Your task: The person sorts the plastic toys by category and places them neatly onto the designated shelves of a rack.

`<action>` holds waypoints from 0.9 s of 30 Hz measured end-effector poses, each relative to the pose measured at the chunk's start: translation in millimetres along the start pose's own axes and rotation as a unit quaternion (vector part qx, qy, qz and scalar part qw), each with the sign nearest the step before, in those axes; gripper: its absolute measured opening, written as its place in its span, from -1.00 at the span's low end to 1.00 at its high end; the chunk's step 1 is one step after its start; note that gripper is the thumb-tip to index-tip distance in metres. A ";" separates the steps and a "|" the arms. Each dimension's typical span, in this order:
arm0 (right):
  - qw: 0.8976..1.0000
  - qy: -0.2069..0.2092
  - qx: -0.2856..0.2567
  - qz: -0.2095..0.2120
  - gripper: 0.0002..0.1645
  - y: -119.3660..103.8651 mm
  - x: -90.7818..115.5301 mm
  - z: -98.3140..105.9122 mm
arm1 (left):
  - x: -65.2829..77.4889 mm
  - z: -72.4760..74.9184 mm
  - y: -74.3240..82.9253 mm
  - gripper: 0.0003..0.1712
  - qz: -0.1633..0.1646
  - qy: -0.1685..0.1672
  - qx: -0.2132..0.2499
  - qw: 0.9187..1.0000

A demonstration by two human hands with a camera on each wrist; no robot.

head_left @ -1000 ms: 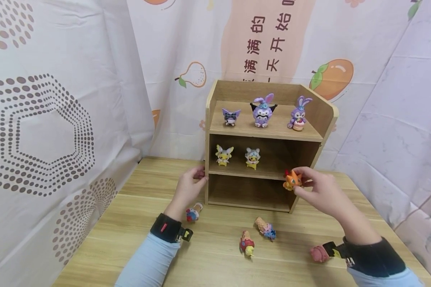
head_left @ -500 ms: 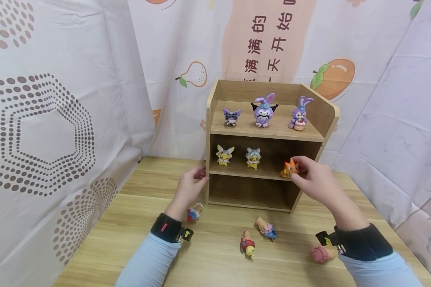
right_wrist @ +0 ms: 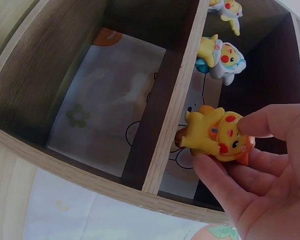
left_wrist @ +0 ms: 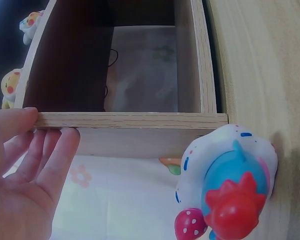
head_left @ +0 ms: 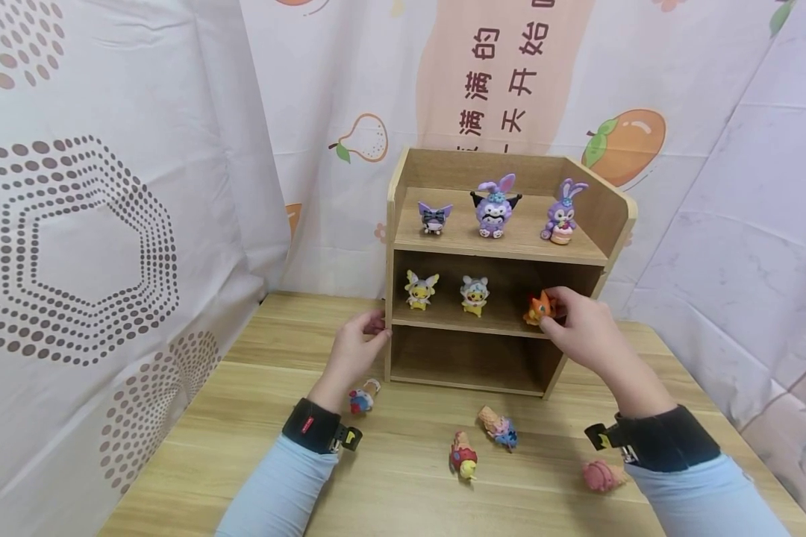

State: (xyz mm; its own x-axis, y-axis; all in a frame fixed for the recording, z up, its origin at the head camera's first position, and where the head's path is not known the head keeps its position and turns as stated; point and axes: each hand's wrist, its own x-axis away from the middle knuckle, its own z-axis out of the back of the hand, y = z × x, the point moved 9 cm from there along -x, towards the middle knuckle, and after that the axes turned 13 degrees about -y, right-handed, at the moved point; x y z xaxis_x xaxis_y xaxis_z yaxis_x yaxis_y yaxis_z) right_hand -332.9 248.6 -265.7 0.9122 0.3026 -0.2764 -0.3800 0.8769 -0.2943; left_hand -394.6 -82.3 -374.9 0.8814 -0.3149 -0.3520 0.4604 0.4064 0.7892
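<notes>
- Since it looks like light, stiff plastic, the yellow figurine (right_wrist: 204, 134) probably handles best by its orange hood (head_left: 542, 303).
- Right fingers (right_wrist: 215, 177) are clamped on it; left fingers (left_wrist: 59, 157), relaxed, touch the shelf (left_wrist: 140, 120).

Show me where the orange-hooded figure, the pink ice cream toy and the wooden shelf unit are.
Orange-hooded figure (right_wrist: 207, 134): right wrist view, on its yellow belly.
Pink ice cream toy (head_left: 601, 475): head view, on its pink scoop.
Wooden shelf unit (head_left: 500, 255): head view, upper board's front edge.
</notes>
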 end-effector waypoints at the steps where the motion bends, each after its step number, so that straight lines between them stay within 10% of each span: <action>1: 1.000 0.000 0.003 -0.001 -0.53 0.5 -1.2 -0.5 | 0.0 0.0 0.1 -0.65 0.000 0.000 0.000 1.000; 27: 0.998 -0.038 0.030 -0.047 -0.49 12.8 -22.0 -8.2 | 0.1 0.5 0.2 -0.64 -0.001 0.000 -0.002 1.000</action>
State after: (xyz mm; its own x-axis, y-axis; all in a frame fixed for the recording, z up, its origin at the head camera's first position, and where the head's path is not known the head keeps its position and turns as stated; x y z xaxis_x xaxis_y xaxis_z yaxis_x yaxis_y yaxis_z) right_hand -359.1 250.2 -270.9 0.9532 0.2435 -0.1793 -0.2845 0.9230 -0.2593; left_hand -394.5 -82.7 -374.5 0.8806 -0.3164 -0.3528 0.4623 0.4097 0.7864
